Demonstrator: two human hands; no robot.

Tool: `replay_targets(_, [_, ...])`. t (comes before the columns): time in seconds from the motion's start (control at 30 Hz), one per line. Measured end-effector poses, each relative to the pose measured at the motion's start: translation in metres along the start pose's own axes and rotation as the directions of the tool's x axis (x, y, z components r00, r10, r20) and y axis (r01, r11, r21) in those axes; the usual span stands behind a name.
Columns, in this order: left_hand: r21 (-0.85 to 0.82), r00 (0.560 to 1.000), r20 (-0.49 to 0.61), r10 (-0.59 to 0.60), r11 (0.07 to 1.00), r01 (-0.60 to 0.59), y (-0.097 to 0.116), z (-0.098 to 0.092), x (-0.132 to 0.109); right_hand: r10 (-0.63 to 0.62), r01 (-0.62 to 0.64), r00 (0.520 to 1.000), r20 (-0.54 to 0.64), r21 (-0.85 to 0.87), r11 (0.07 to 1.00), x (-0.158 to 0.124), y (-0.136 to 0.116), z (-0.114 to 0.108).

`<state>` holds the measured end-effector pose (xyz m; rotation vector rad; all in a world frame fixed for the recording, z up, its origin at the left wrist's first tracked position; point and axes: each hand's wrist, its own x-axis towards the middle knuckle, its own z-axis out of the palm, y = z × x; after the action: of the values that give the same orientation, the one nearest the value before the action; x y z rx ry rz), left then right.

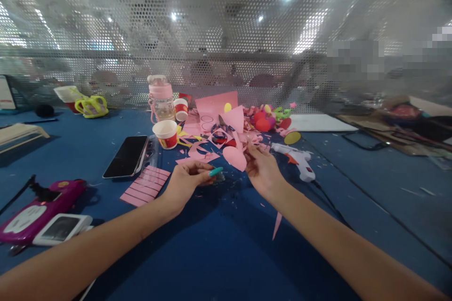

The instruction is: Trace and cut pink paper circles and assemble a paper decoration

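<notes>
My right hand (264, 169) pinches a pink paper piece (235, 157) with a rounded lower end, above the middle of the table. My left hand (189, 181) is closed, thumb against fingers. A long teal shape (216, 171) shows at its thumb tip; I cannot tell whether it is a nail or a held thing. Something small and clear shows just below it, too blurred to name. Behind the hands are pink paper scraps (197, 150) and scissors (221, 131). A white glue gun (298, 160) lies right of my right hand.
Paper cups (165, 134) and a pink-lidded bottle (160, 99) stand behind. Left are a phone (126, 156), lined pink paper (145, 186), a purple device (42, 211) and a yellow-green cup holder (92, 106). Colourful cut pieces (264, 121) are heaped before the perforated metal screen (212, 23).
</notes>
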<state>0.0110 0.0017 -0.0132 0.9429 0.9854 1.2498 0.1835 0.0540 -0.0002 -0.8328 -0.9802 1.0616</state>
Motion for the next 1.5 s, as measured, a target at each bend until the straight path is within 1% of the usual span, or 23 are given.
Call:
replay_targets(0.1, [-0.043,0.999,0.04,-0.033,0.998,0.035,0.001,0.002,-0.002,0.182,-0.177,0.983,-0.029,0.123,0.976,-0.001,0.0,0.002])
replay_targets(0.13, [-0.066,0.998,0.058,-0.04,0.997,0.044,0.002,0.003,-0.002,0.182,-0.174,0.982,-0.044,0.14,0.975,-0.002,-0.001,0.003])
replay_targets(0.17, [-0.095,0.996,0.079,-0.049,0.994,0.056,0.003,0.005,-0.003,0.149,-0.14,0.987,-0.058,0.14,0.98,-0.003,-0.002,0.004])
replay_targets(0.2, [-0.127,0.993,0.106,-0.061,0.989,0.074,0.005,0.006,-0.004,0.09,-0.082,0.994,-0.068,0.12,0.989,-0.004,-0.003,0.005])
replay_targets(0.27, [-0.187,0.982,0.166,-0.089,0.975,0.12,0.007,0.009,-0.005,-0.077,0.078,0.996,-0.047,0.021,0.997,-0.009,-0.006,0.007])
replay_targets(0.33, [-0.231,0.971,0.217,-0.098,0.962,0.148,0.009,0.01,-0.006,-0.231,0.232,0.973,0.029,-0.114,0.966,-0.014,-0.009,0.009])
replay_targets(0.37, [-0.244,0.967,0.235,-0.093,0.958,0.152,0.009,0.01,-0.006,-0.282,0.291,0.957,0.07,-0.173,0.941,-0.017,-0.01,0.01])
replay_targets(0.43, [-0.259,0.964,0.254,-0.079,0.955,0.147,0.01,0.009,-0.006,-0.339,0.364,0.931,0.138,-0.239,0.9,-0.022,-0.012,0.012])
replay_targets(0.53, [-0.263,0.963,0.262,-0.069,0.955,0.14,0.009,0.008,-0.005,-0.368,0.411,0.906,0.209,-0.223,0.884,-0.027,-0.012,0.012])
replay_targets(0.63, [-0.267,0.962,0.264,-0.063,0.954,0.136,0.009,0.007,-0.004,-0.372,0.423,0.894,0.25,-0.193,0.886,-0.027,-0.011,0.012])
replay_targets(0.8, [-0.273,0.962,0.261,-0.081,0.95,0.154,0.008,0.005,-0.004,-0.402,0.455,0.887,0.229,-0.272,0.848,-0.028,-0.012,0.013])
replay_targets(0.93, [-0.288,0.967,0.228,-0.117,0.94,0.182,0.011,0.006,-0.004,-0.415,0.47,0.879,0.233,-0.292,0.833,-0.029,-0.014,0.014])
replay_targets(1.07, [-0.306,0.963,0.234,-0.137,0.93,0.206,0.014,0.008,-0.005,-0.446,0.5,0.865,0.229,-0.313,0.807,-0.029,-0.015,0.013])
replay_targets(1.2, [-0.306,0.963,0.226,-0.149,0.927,0.216,0.014,0.007,-0.005,-0.424,0.479,0.876,0.231,-0.299,0.825,-0.029,-0.013,0.012])
replay_targets(1.37, [-0.311,0.963,0.234,-0.133,0.928,0.204,0.01,0.006,-0.003,-0.405,0.454,0.886,0.226,-0.243,0.857,-0.029,-0.012,0.013])
replay_targets(1.5, [-0.302,0.955,0.248,-0.165,0.923,0.238,0.01,0.007,-0.004,-0.394,0.448,0.886,0.243,-0.237,0.862,-0.03,-0.013,0.014])
